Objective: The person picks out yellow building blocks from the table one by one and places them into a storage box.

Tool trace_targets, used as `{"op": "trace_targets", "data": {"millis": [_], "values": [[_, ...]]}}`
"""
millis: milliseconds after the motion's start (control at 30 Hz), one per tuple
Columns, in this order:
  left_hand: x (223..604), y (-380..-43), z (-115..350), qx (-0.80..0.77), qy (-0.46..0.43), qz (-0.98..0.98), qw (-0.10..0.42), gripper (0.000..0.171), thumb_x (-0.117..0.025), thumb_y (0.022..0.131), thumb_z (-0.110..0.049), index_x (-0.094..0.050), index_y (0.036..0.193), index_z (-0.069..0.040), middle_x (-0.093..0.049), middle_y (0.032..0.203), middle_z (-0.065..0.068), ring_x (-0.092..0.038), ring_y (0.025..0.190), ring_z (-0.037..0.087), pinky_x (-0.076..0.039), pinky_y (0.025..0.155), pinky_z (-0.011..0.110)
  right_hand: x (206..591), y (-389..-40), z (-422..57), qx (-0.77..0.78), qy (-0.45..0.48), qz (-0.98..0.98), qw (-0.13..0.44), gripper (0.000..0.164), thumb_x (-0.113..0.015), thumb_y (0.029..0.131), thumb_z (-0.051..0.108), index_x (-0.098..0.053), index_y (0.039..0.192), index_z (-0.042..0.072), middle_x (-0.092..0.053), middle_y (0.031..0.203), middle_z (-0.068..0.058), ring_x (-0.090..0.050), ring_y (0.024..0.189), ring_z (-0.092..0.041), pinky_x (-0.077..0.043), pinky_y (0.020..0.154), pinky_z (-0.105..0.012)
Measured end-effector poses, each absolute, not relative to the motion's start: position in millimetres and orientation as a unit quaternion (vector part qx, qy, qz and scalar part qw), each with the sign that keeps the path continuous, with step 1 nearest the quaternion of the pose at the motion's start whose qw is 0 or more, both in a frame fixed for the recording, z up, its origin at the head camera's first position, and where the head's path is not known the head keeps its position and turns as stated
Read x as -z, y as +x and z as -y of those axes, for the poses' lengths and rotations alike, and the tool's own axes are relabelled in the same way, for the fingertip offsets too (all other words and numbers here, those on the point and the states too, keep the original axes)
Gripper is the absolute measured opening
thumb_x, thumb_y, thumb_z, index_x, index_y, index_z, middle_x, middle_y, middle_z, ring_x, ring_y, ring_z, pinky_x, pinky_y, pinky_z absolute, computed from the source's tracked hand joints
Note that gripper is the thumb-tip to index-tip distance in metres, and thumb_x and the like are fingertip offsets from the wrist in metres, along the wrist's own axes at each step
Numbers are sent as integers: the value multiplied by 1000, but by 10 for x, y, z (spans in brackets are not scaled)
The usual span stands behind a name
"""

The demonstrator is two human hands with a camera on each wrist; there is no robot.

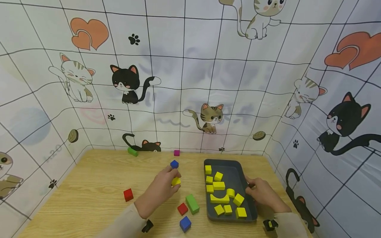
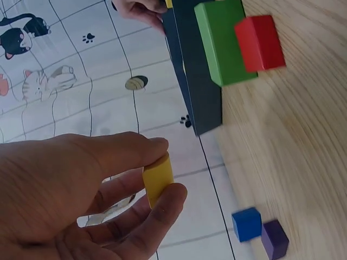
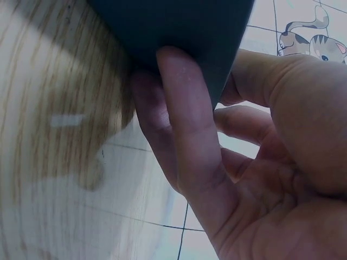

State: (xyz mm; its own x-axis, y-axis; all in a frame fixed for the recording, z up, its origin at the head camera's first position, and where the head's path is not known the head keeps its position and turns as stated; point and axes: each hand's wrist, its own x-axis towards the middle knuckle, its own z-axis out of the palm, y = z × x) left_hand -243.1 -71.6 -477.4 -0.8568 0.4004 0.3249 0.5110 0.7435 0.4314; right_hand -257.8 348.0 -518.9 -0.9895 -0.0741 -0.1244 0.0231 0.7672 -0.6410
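Note:
My left hand [image 1: 160,185] pinches a small yellow block [image 1: 176,181] between thumb and fingers, above the table left of the tray. The left wrist view shows that yellow block [image 2: 158,180] held at the fingertips. My right hand [image 1: 263,193] grips the right edge of a dark grey tray [image 1: 228,169]. In the right wrist view, fingers [image 3: 187,103] press against the tray's outer wall [image 3: 179,27], and the thumb is partly hidden behind it. Several yellow blocks [image 1: 218,185] lie in the tray, among them an arch-shaped block [image 1: 219,199].
On the wooden table [image 1: 101,178] lie a red block [image 1: 128,195], another red block [image 1: 183,209], a green block [image 1: 192,204], blue blocks [image 1: 185,224] and a purple block [image 1: 177,153]. A second green block [image 1: 132,151] sits by the cat-print cloth [image 1: 166,109] at the back.

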Motion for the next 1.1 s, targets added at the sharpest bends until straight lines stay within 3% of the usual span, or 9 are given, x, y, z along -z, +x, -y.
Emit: {"op": "trace_targets", "data": {"millis": [467, 733, 967, 1100], "values": [[4851, -2548, -29, 265, -329, 902, 90, 31, -82, 85, -21, -69, 113, -15, -56, 99, -2, -51, 80, 8, -47, 69, 11, 5173, -2561, -3470, 341, -17, -937, 69, 62, -66, 89, 5, -46, 147, 2, -67, 102, -12, -61, 59, -21, -54, 49, -35], [4940, -2553, -392, 241, -365, 894, 98, 29, -82, 86, -22, -71, 112, -15, -56, 103, -5, -53, 87, 5, -47, 77, 11, 5179, -2572, -3488, 340, -21, -938, 70, 62, -66, 89, 6, -45, 148, 2, -67, 101, -11, -62, 62, -20, -54, 49, -34], [4989, -2557, -603, 218, -400, 885, 98, 30, -82, 86, -24, -72, 112, -13, -55, 99, -6, -48, 80, 2, -43, 71, 6, 5168, -2585, -3482, 332, -20, -940, 74, 61, -66, 90, 7, -46, 147, 1, -66, 101, -11, -61, 62, -20, -55, 52, -34], [5002, -2569, -662, 202, -401, 889, 88, 29, -81, 87, -25, -72, 113, -15, -57, 101, -6, -51, 83, 2, -45, 75, 8, 5177, -2581, -3474, 331, -17, -941, 72, 61, -65, 90, 7, -46, 147, 2, -66, 100, -11, -58, 57, -22, -54, 50, -34]]}}
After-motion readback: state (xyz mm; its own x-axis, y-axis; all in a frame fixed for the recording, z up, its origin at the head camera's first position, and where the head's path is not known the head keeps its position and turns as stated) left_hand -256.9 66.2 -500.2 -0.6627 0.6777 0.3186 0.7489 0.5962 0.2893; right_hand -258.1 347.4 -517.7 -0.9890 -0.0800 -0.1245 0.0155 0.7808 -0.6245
